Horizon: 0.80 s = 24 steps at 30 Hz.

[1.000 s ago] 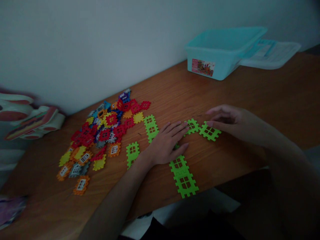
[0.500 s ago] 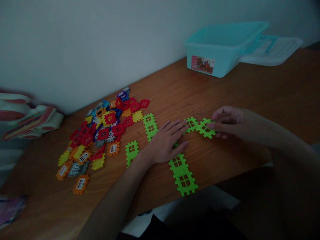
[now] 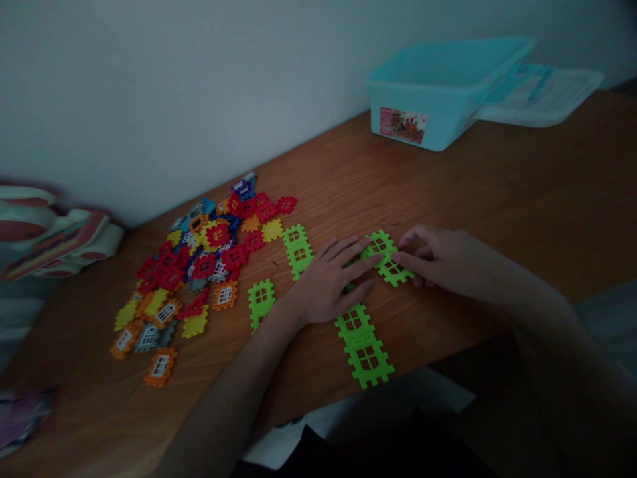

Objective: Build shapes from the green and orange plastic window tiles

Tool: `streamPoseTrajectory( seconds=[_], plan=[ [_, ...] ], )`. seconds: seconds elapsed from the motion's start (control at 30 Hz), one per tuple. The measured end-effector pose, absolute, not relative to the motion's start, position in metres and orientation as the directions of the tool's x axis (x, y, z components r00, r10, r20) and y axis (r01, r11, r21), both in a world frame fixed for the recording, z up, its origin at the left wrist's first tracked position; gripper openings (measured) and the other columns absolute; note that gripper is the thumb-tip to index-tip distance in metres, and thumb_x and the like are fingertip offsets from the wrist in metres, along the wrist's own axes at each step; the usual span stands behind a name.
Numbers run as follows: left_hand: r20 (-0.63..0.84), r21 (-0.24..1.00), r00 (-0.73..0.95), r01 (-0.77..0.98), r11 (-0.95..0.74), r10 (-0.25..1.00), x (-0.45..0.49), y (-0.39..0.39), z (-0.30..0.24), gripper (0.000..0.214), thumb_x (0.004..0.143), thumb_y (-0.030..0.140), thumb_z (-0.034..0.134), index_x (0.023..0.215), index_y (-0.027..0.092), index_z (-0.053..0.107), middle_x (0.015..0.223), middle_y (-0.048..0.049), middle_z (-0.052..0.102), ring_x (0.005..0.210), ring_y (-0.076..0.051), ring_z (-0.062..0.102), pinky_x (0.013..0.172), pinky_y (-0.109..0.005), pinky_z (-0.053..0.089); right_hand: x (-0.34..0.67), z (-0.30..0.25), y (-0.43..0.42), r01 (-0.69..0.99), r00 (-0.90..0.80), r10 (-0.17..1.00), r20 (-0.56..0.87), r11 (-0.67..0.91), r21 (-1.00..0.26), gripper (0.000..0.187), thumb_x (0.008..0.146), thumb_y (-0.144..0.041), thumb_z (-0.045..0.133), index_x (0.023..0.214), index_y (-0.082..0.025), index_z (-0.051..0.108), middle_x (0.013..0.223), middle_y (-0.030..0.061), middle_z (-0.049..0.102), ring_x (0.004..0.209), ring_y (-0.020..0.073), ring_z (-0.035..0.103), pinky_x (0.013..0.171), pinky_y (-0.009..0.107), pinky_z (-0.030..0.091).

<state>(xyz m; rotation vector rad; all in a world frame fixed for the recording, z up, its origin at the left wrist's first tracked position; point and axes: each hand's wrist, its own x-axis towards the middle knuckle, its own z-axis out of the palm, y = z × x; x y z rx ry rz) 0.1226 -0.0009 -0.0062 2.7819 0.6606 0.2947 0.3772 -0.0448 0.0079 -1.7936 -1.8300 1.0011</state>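
My left hand (image 3: 331, 282) lies flat on the wooden table (image 3: 497, 199), fingers stretched out, its fingertips on a green window tile (image 3: 375, 243). My right hand (image 3: 438, 259) pinches a second green tile (image 3: 395, 270) that touches the first one. A joined strip of two green tiles (image 3: 364, 345) lies just below my left hand, near the table's front edge. Another two-tile green strip (image 3: 297, 249) and a single green tile (image 3: 261, 299) lie to the left of my left hand.
A heap of several red, orange, yellow, blue and grey tiles (image 3: 199, 265) spreads over the left of the table. A turquoise plastic box (image 3: 438, 93) stands at the back right with its lid (image 3: 547, 89) beside it. Toys (image 3: 54, 232) sit at the far left.
My right hand has slid its green tile leftward until it meets the tile under my left fingertips. My left hand has hardly moved.
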Motion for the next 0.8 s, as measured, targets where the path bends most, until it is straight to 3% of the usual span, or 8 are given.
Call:
streamPoseTrajectory(
  seconds=[0.23,0.5,0.67,0.8],
  plan=[
    [0.138,0.291,0.874,0.414,-0.862,0.466,0.123,-0.002,-0.008,0.048,0.107,0.041,0.044,0.152,0.027,0.048,0.166,-0.0086,0.039,0.155,-0.028,0.033,0.126,-0.055,0.030,0.375,0.004,-0.048,0.819,-0.127,0.985,-0.118,0.037,-0.573,0.025,0.096,-0.051,0.055,0.087,-0.028,0.053,0.052,-0.0020,0.066,0.055,0.0239,0.067,0.056,0.036,0.039],
    [0.126,0.259,0.882,0.412,-0.874,0.453,0.124,-0.002,-0.007,0.051,0.107,0.041,0.042,0.156,0.028,0.042,0.165,-0.0080,0.040,0.155,-0.027,0.032,0.125,-0.056,0.030,0.377,0.000,-0.041,0.765,-0.086,0.967,-0.240,-0.090,-0.638,0.027,0.096,-0.052,0.056,0.091,-0.025,0.053,0.051,-0.0059,0.066,0.042,0.0162,0.062,0.049,0.029,0.040],
    [0.118,0.236,0.891,0.404,-0.884,0.439,0.124,-0.001,-0.006,0.047,0.108,0.039,0.042,0.154,0.030,0.046,0.165,-0.0082,0.040,0.156,-0.028,0.031,0.124,-0.058,0.031,0.378,0.000,-0.037,0.716,-0.074,0.960,-0.270,-0.137,-0.684,0.032,0.094,-0.055,0.059,0.095,-0.024,0.055,0.053,-0.0053,0.066,0.040,0.0153,0.061,0.047,0.027,0.041],
    [0.131,0.231,0.891,0.398,-0.888,0.434,0.123,-0.001,-0.008,0.046,0.108,0.038,0.042,0.153,0.029,0.048,0.165,-0.0088,0.041,0.155,-0.028,0.032,0.124,-0.058,0.031,0.386,0.002,-0.034,0.691,-0.099,0.989,-0.114,-0.014,-0.722,0.039,0.091,-0.061,0.063,0.100,-0.023,0.060,0.069,-0.0009,0.071,0.055,0.0178,0.066,0.055,0.030,0.046]
  ],
)
